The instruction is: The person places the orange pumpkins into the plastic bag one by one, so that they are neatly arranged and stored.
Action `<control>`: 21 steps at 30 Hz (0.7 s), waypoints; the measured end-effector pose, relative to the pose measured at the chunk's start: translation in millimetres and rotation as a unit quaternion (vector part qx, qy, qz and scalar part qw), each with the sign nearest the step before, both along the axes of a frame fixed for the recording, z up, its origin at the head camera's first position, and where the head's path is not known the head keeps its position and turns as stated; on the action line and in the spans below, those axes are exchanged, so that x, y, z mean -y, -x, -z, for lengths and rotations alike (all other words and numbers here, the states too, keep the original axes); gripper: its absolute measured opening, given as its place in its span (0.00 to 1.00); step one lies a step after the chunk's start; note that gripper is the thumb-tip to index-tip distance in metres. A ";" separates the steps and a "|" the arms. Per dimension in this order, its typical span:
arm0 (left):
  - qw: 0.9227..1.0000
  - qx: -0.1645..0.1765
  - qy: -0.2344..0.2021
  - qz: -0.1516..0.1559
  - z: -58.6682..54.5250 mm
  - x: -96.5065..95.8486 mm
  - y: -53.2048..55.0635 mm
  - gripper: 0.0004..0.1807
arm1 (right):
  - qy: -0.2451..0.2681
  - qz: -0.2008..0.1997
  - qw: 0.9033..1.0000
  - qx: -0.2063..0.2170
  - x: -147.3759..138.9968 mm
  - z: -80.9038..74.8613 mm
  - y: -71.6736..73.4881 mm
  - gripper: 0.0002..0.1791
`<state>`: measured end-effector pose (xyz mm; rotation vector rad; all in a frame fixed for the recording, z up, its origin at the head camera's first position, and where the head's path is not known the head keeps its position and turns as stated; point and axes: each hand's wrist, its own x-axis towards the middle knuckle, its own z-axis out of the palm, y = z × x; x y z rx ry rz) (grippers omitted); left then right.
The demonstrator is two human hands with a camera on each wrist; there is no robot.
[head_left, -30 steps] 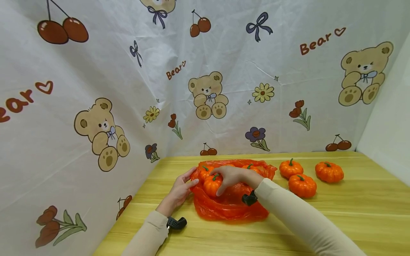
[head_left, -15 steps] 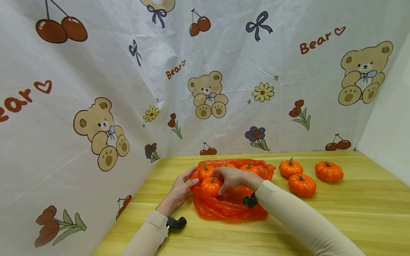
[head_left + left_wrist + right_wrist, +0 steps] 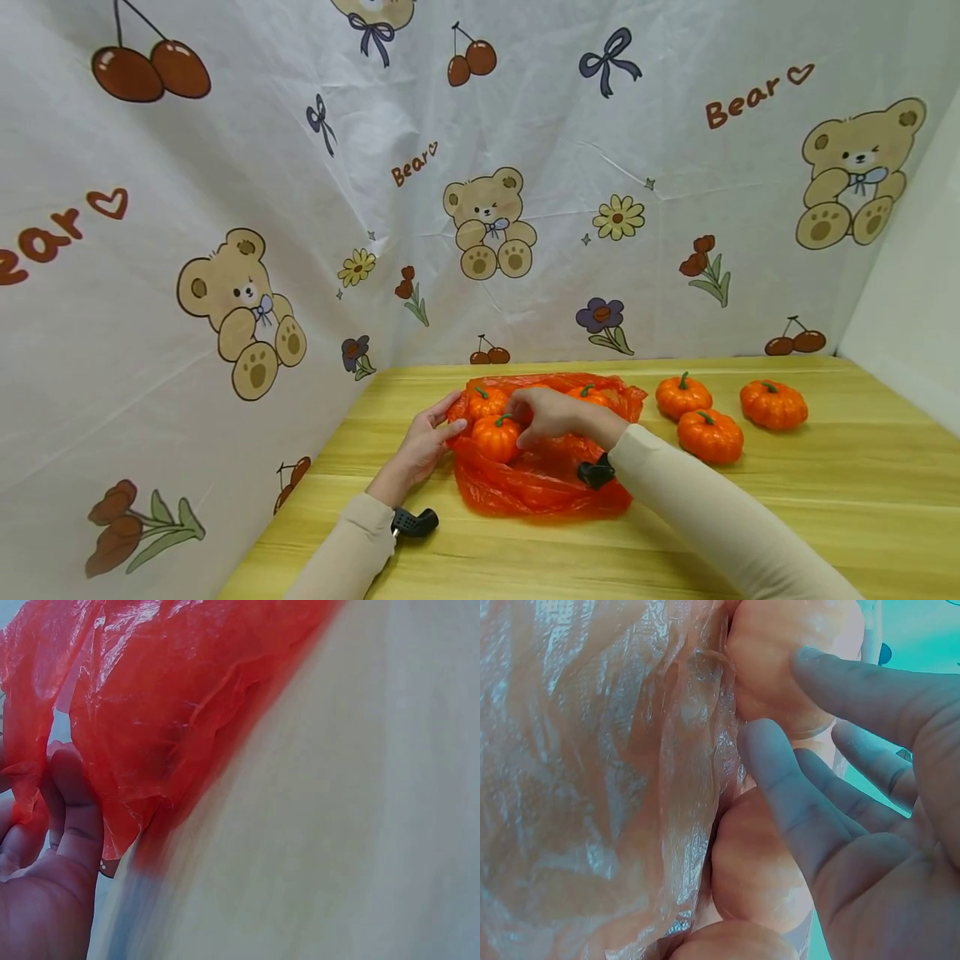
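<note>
A crinkled red plastic bag lies spread on the table with several small orange pumpkins inside. My left hand holds the bag's left edge; in the left wrist view the thin red plastic runs between its curled fingers. Beside the front-left pumpkin in the bag is my right hand, fingertips right at its right side. The right wrist view has that hand with its fingers spread, one fingertip overlapping a pumpkin, and other pumpkins below.
Three more pumpkins with green stems sit to the right of the bag: a back one, a front one and a far-right one. A white bear-print sheet hangs behind and left of the wooden table.
The front-left pumpkin has settled slightly lower and to the left in the bag. My right hand has loosened from it and shifted a little right. The left hand keeps its place.
</note>
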<state>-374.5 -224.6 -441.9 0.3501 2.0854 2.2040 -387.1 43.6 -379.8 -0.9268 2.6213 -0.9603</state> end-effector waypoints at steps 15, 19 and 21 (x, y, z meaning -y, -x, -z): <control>1.000 0.001 0.003 0.005 1.1 -0.2 3.3 0.37 | 0.038 -0.011 0.997 0.067 -23.2 -9.0 -13.0 0.19; 1.000 0.003 0.002 0.008 2.1 -0.5 2.4 0.38 | 0.039 -0.008 0.996 0.079 -33.6 -12.7 -18.6 0.23; 1.000 0.003 0.002 0.007 2.3 -0.3 2.1 0.37 | 0.040 -0.006 0.996 0.077 -38.8 -15.2 -21.0 0.24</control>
